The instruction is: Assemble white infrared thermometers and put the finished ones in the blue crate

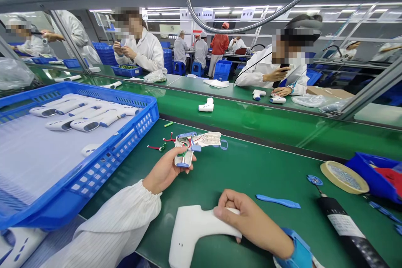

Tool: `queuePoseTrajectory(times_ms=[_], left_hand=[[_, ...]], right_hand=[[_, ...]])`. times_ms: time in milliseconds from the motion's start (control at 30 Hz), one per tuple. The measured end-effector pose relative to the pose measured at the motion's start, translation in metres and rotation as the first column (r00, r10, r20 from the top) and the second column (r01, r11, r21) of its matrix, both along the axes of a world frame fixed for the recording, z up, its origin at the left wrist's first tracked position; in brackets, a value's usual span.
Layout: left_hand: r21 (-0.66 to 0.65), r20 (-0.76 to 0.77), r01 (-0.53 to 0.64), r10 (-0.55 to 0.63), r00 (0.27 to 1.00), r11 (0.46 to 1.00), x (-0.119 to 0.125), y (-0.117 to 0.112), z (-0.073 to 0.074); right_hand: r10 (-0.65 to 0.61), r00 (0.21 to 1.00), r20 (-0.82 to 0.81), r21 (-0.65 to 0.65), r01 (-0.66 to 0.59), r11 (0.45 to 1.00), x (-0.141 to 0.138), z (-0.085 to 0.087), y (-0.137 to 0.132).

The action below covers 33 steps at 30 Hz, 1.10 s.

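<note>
My left hand [163,171] is closed round the handle of an open thermometer half-shell [191,146], held just above the green mat with its wires and circuit parts showing. My right hand [251,222] rests near the front edge, fingers curled over a white pistol-shaped thermometer cover [191,230] that lies flat on the mat. A blue strap circles my right wrist.
A blue crate [94,167] with white thermometer shells stands at left. A blue plastic strip [278,202], a tape roll [344,177], a black electric screwdriver [348,230] and a blue bin [377,176] lie at right. Loose wires [158,146] sit ahead. Co-workers in white coats sit across the conveyor [251,121].
</note>
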<state>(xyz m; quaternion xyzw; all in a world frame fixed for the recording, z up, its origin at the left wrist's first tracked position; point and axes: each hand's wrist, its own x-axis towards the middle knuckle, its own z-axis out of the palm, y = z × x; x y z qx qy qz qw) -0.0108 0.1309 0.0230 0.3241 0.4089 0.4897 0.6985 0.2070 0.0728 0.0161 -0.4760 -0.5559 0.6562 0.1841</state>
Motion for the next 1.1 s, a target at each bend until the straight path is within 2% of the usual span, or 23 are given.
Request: queuePoseTrajectory(times_ms=[167, 267, 333, 467, 633, 767, 933, 1100], left_hand=[[-0.003, 0.027, 0.0, 0.0, 1.0, 1.0, 0.0, 0.001, 0.0], [0.0, 0.033, -0.004, 0.004, 0.999, 1.0, 0.001, 0.001, 0.0], [0.003, 0.039, -0.005, 0.005, 0.999, 1.0, 0.001, 0.001, 0.0], [0.014, 0.038, 0.017, -0.017, 0.999, 1.0, 0.001, 0.001, 0.0], [0.022, 0.032, 0.034, -0.034, 0.999, 0.999, 0.0, 0.001, -0.001], [0.023, 0.03, 0.044, -0.045, 0.999, 0.999, 0.0, 0.001, -0.001], [0.023, 0.012, 0.05, -0.05, 0.999, 0.999, 0.001, 0.0, 0.001], [0.021, 0.003, 0.051, -0.051, 0.999, 0.998, 0.002, -0.001, 0.002]], right_hand=[[0.028, 0.99, -0.141, -0.039, -0.034, 0.999, -0.002, 0.004, 0.0], [-0.041, 0.999, -0.036, 0.078, 0.044, 0.996, 0.0, 0.005, 0.001], [-0.039, 0.999, -0.03, 0.106, 0.042, 0.993, 0.002, 0.006, 0.002], [-0.009, 0.978, -0.207, -0.013, 0.006, 1.0, 0.003, 0.007, 0.001], [-0.09, 0.994, -0.056, 0.014, 0.091, 0.996, -0.001, 0.002, 0.002], [-0.078, 0.977, -0.198, -0.068, 0.066, 0.996, 0.001, 0.0, 0.004], [-0.107, 0.987, -0.12, 0.018, 0.11, 0.994, -0.002, -0.001, 0.006], [-0.111, 0.986, -0.122, 0.048, 0.117, 0.992, -0.007, -0.003, 0.004]])
